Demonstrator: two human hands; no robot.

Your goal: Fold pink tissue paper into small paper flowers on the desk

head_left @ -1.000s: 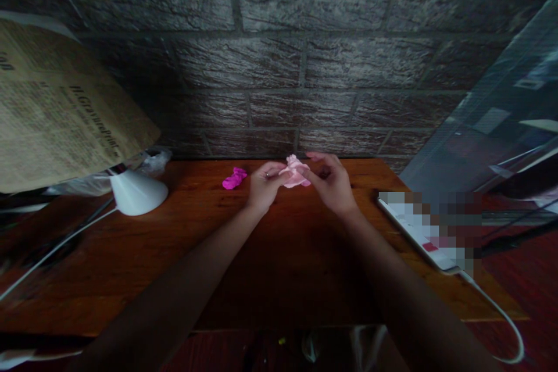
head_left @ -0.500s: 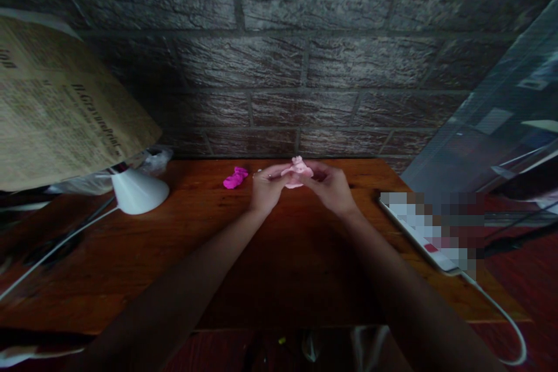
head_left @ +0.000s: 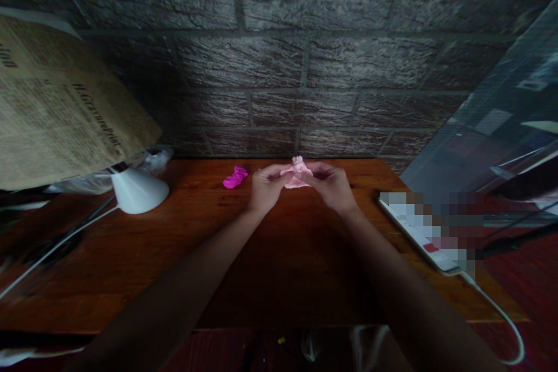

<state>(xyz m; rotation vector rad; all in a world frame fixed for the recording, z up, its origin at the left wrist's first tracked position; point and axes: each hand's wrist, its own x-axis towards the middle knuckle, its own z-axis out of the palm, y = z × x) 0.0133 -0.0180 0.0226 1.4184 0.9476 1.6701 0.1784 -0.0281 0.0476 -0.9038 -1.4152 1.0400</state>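
Note:
Between both hands is a pale pink, soft, crinkled piece [head_left: 298,180], with a small bunched tip standing up at its top and a wider part spreading below. My left hand [head_left: 265,186] pinches its left side, thumb in front and fingers behind. From the right, my right hand [head_left: 333,185] grips the other side the same way. Its exact kind I cannot make out. A bright magenta crumpled piece [head_left: 236,178] lies on the wooden table [head_left: 279,256], a little left of my left hand and apart from it.
A lamp with a newsprint-patterned shade [head_left: 65,104] and white base [head_left: 142,192] stands at left, its white cord trailing forward. On the right lies a partly blurred white flat device [head_left: 410,224] with a white cable [head_left: 501,314]. A brick-patterned wall [head_left: 270,64] rises behind the table.
The pink piece has changed shape slightly, its lower part spread wider under the thumbs. Both hands stay in nearly the same place, still pinching it.

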